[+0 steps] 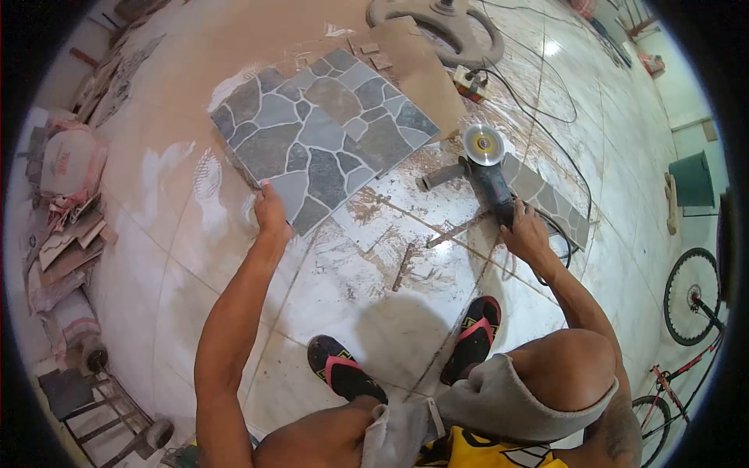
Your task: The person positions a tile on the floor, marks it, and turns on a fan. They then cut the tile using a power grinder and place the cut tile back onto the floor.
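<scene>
My left hand (271, 212) grips the near left edge of a stone-patterned floor tile (316, 168), its thumb on the top face. The tile shows grey irregular stones with pale joints, and similar patterned tile surface continues behind it. My right hand (527, 234) is wrapped round the body of an angle grinder (493, 187). The grinder's round cutting disc (484, 145) points away from me, and its side handle (443, 177) sticks out to the left. Under the grinder lies a narrow strip of patterned tile (546, 199).
A power strip (471, 83) with cables lies beyond the grinder, near a dusty round base (437, 31). Cardboard (417, 66) lies behind the tiles. Sacks and tile scraps (72, 242) line the left wall. A bucket (691, 180) and a bicycle (692, 296) are at right.
</scene>
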Demonstrator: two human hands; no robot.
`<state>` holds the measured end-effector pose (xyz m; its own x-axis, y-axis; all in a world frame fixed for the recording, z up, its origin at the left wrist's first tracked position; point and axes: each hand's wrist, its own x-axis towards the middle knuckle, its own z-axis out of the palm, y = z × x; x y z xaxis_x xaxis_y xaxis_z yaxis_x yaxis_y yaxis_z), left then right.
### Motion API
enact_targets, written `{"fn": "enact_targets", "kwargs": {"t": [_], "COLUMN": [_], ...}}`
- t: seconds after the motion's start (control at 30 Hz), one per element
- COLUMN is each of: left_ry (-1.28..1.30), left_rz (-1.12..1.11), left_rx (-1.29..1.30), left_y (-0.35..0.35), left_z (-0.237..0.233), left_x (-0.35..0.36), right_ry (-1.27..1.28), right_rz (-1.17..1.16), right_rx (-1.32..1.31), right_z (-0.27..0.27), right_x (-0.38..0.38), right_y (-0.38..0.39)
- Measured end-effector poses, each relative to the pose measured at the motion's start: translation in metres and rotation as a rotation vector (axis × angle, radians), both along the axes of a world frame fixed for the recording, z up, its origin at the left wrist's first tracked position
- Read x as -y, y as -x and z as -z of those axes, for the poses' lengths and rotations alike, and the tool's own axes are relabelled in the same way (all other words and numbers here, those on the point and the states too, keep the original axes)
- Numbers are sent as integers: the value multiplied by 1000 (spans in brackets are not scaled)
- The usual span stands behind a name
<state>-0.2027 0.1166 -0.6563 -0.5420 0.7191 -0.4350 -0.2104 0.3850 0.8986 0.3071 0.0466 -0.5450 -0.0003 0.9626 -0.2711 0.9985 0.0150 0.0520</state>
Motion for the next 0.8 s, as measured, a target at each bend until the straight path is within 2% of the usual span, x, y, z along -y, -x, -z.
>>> {"fn": "enact_targets", "kwargs": {"t": [0.07,0.17,0.27,0.37,0.47,0.57,0.67,0.7,0.8], "left_ry": [86,47,117,157,110,145,159,159,245], "left_rz": [-81,-36,-70,-10,61,133,176,203,231], "left_rx": [-213,-142,-215,-146,-181,-123,-59,-61,-155], "left_y": [-10,21,24,54,100,96,110,126,133], "left_z": [-19,-18,-60,-64,-45,-95,-112,-105,-122], "left_x": [0,2,7,6,-1,-3,-12,-18,-29], "right_ry": [25,80,128,-1,48,6,-2,74,247], "right_rz": [-15,-35,-19,-131,-162,-293,-540,-613,-810], "right_rx": [-6,-21,-8,-28,-67,-217,-293,-323,-407], "right_z": [-2,-7,-14,-9,-31,-62,-103,-124,-160], "right_x": [-1,-3,-5,0,0,1,-1,-2,-1], "right_y": [-3,-3,10,14,32,51,82,96,129]}}
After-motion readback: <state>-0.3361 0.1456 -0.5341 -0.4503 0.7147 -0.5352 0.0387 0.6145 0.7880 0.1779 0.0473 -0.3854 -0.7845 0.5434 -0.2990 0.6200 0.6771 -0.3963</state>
